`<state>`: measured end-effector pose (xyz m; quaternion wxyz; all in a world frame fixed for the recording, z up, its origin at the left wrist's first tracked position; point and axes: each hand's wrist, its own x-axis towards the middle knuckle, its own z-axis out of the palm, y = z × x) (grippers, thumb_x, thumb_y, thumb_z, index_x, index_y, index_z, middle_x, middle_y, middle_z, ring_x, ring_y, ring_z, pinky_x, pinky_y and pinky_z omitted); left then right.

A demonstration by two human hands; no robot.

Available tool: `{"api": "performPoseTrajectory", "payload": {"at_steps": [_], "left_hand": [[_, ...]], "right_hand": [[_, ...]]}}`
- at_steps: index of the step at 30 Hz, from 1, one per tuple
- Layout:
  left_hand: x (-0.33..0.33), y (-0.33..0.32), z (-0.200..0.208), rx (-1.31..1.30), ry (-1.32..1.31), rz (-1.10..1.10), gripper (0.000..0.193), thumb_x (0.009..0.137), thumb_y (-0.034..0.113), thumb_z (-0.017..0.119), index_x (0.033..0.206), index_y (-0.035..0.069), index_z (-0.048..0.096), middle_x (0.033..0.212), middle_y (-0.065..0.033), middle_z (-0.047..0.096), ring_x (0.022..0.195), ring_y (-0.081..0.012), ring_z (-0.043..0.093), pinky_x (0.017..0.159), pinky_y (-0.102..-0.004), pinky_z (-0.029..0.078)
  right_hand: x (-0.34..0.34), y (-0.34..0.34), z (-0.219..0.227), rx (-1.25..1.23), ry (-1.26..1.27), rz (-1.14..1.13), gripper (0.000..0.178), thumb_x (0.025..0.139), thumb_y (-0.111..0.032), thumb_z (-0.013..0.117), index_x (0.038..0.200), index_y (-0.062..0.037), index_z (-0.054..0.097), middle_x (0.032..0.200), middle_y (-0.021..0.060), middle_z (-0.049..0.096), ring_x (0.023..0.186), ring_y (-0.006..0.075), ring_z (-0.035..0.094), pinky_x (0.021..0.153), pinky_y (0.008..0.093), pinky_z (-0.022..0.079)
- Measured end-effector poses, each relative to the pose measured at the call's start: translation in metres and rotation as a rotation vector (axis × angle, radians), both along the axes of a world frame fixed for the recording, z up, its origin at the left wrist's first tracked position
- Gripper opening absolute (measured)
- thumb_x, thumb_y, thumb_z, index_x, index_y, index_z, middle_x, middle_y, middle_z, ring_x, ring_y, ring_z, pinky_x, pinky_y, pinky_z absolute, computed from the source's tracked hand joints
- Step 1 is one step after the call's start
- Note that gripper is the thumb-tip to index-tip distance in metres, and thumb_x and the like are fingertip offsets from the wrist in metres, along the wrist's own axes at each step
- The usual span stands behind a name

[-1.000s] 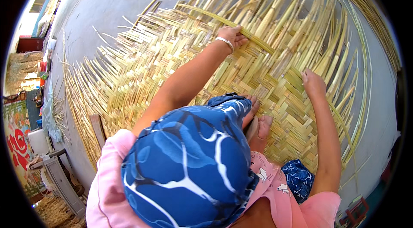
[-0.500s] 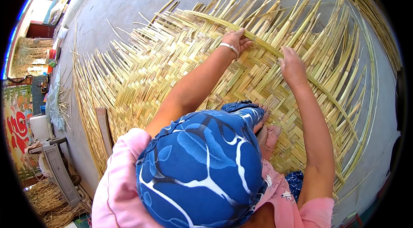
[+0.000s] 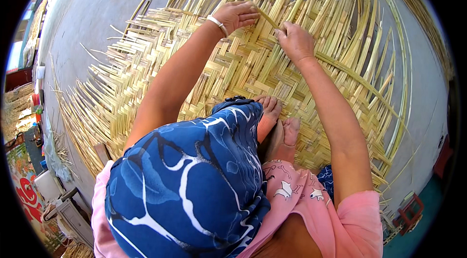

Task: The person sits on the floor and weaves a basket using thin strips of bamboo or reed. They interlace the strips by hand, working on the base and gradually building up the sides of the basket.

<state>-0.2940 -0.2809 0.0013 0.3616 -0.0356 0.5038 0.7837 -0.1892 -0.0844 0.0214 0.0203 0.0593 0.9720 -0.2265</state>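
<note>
A long, flat yellow-green reed strip (image 3: pixel 357 77) slants over a large herringbone-woven reed mat (image 3: pixel 243 71). My right hand (image 3: pixel 297 41) pinches the strip between thumb and fingers above the mat's far part. Up and to the left, my left hand (image 3: pixel 237 16), with a white band at its wrist, has its fingertips at the same strip in a loose grip; the fingers below lie close together. The strip's far end is blurred and runs to the top edge of the picture. Many loose reed ends fan out along the mat's far and right edges.
My bare feet (image 3: pixel 272 124) rest on the mat. A blue patterned cloth cap (image 3: pixel 185 175) covers much of the lower middle. Grey floor (image 3: pixel 102 10) surrounds the mat. A grey metal piece (image 3: pixel 73 216) stands at left, a red frame (image 3: pixel 410 212) at lower right, and bundled reeds (image 3: pixel 423 10) at upper right.
Both hands have moved to the left and farther away, with the reed strip between them. Its far end has swung toward the top of the picture. The whole view has shifted too.
</note>
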Motion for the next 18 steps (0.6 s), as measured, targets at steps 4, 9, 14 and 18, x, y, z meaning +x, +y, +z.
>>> {"api": "performPoseTrajectory", "payload": {"at_steps": [4, 9, 14, 18], "left_hand": [[-0.008, 0.034, 0.003, -0.264, 0.215, -0.142, 0.042, 0.089, 0.01, 0.055, 0.127, -0.008, 0.045, 0.11, -0.0161, 0.062, 0.096, -0.0214, 0.064, 0.081, -0.0307, 0.055], [-0.039, 0.073, -0.016, -0.942, 0.706, -0.458, 0.031, 0.079, 0.015, 0.062, 0.101, -0.006, 0.063, 0.08, -0.0118, 0.067, 0.068, -0.0164, 0.066, 0.06, -0.0288, 0.055], [-0.056, 0.086, -0.021, -1.181, 0.803, -0.597, 0.022, 0.072, 0.02, 0.069, 0.08, -0.001, 0.067, 0.055, -0.0062, 0.059, 0.05, -0.0149, 0.061, 0.05, -0.027, 0.051], [-0.049, 0.075, -0.031, -0.832, 0.547, -0.339, 0.034, 0.069, 0.02, 0.079, 0.088, -0.004, 0.063, 0.067, -0.0077, 0.062, 0.049, -0.0165, 0.059, 0.049, -0.0263, 0.05]], "right_hand": [[0.003, -0.004, 0.003, -0.171, -0.017, -0.174, 0.019, 0.08, -0.026, 0.06, 0.085, -0.0081, 0.061, 0.079, 0.0164, 0.064, 0.076, 0.0355, 0.061, 0.071, 0.0445, 0.048], [0.004, 0.0, -0.011, -0.282, 0.121, -0.262, 0.02, 0.079, -0.024, 0.059, 0.081, -0.0047, 0.059, 0.07, 0.0135, 0.063, 0.066, 0.0276, 0.062, 0.065, 0.0377, 0.048], [0.009, 0.003, -0.015, -0.457, 0.115, -0.326, 0.02, 0.074, -0.022, 0.06, 0.079, -0.0025, 0.059, 0.072, 0.0171, 0.063, 0.069, 0.0344, 0.061, 0.067, 0.0417, 0.049], [0.016, 0.003, -0.012, -0.562, 0.113, -0.358, 0.019, 0.075, -0.021, 0.061, 0.077, -0.0024, 0.058, 0.068, 0.0144, 0.063, 0.062, 0.0294, 0.061, 0.063, 0.0382, 0.049]]}}
